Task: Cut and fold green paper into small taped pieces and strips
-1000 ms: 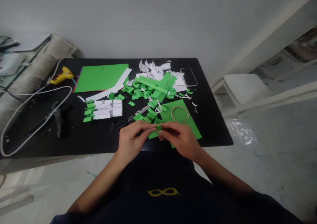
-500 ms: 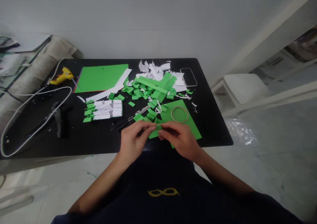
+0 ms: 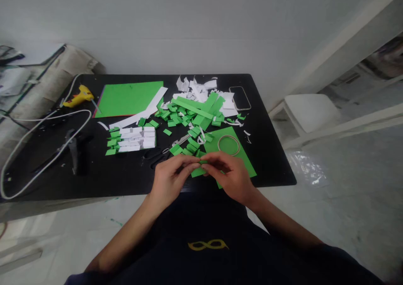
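Observation:
My left hand point(image 3: 171, 176) and my right hand point(image 3: 229, 175) meet at the table's front edge, fingertips pinched together on a small green paper piece point(image 3: 203, 162), mostly covered by the fingers. Beneath them lies a green paper sheet point(image 3: 245, 161) carrying a roll of tape point(image 3: 228, 145). Folded green paper pieces point(image 3: 176, 149) are heaped just beyond my fingers. To the left, black-handled scissors point(image 3: 154, 155) lie partly under that heap. Farther left rests a block of overlapping green and white folded paper point(image 3: 135, 139).
Green strips point(image 3: 208, 108) and white paper scraps point(image 3: 198, 90) pile up at the back middle, beside a phone point(image 3: 241, 98). A yellow glue gun point(image 3: 80, 96) lies at the left near a green sheet stack point(image 3: 126, 98). A white cable point(image 3: 47, 159) loops over the table's left side. A white stool point(image 3: 311, 111) stands at right.
My fingertips have drawn closer together over the small green piece, and less of it shows. Everything else on the table looks the same.

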Motion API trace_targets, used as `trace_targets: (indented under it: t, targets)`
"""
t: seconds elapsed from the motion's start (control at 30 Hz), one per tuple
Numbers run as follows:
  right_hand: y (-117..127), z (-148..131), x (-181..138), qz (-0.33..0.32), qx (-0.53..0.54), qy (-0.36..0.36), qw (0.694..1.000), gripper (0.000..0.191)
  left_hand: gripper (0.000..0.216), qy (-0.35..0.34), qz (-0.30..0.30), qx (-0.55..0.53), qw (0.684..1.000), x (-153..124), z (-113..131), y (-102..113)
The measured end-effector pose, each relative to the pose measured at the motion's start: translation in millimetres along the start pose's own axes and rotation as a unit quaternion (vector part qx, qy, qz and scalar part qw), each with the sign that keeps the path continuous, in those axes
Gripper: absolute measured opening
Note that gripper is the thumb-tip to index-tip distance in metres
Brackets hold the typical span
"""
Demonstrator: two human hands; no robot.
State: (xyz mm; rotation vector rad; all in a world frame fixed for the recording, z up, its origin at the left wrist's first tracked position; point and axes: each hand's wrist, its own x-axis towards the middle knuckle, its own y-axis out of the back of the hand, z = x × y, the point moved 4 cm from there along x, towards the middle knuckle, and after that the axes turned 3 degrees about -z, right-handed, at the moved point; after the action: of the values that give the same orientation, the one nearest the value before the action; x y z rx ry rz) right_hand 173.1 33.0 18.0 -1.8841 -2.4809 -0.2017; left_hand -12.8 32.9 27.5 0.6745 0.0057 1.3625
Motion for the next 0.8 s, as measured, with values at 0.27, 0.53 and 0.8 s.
trace_targets:
  t: [0.27,0.53,0.8]
  targets:
    - [2.4,-1.7,2.2,-0.016,0.018,-0.006,1.0,0.013,0.007,-0.037,0.002,0.01,0.999,1.4,4.2,0.6]
    - [2.7,-2.4,3.8,-0.017,0.031,-0.017,0.999,0.014,0.007,-0.044,0.003,0.017,0.999,1.8,5.2,1.2]
    - [3.2,-0.9,4.8,-0.014,0.06,-0.031,0.998,0.019,0.009,-0.037,-0.012,0.002,0.999,3.3,2.9,0.0]
